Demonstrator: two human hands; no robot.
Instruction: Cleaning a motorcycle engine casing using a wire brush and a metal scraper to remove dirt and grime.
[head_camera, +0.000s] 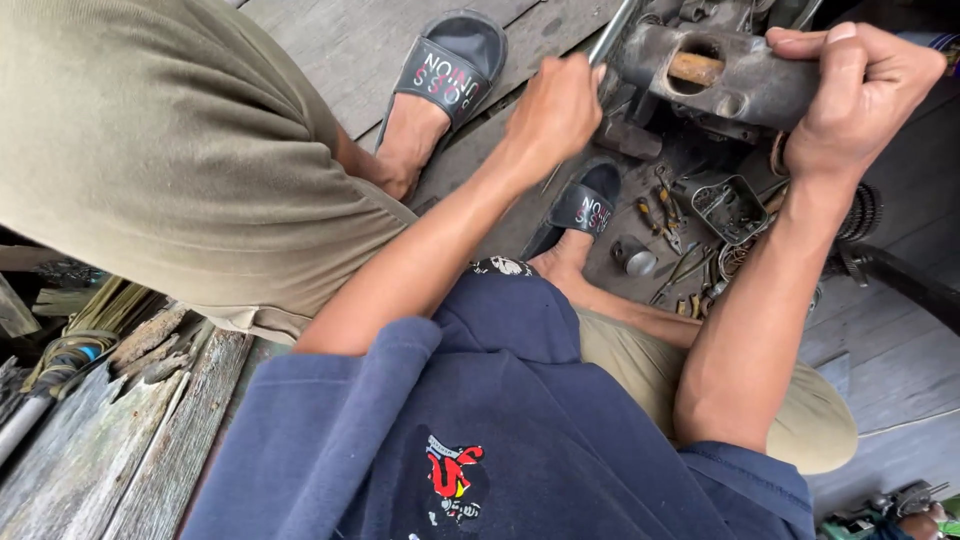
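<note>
Your right hand (860, 85) is clamped over the end of the greasy metal housing (715, 75) above the plank floor (330, 40), steadying it. Your left hand (555, 105) is fisted round a thin metal rod (612, 30) at its side. Next, keep the housing braced while you work the rod.

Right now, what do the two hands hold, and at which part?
The right hand grips the grey metal casting at its right end. The left hand holds a thin metal rod near its lower end.

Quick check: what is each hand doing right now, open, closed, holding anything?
Left hand: closed around a thin metal rod.
Right hand: closed on the grey metal block, gripping its right end.
</note>
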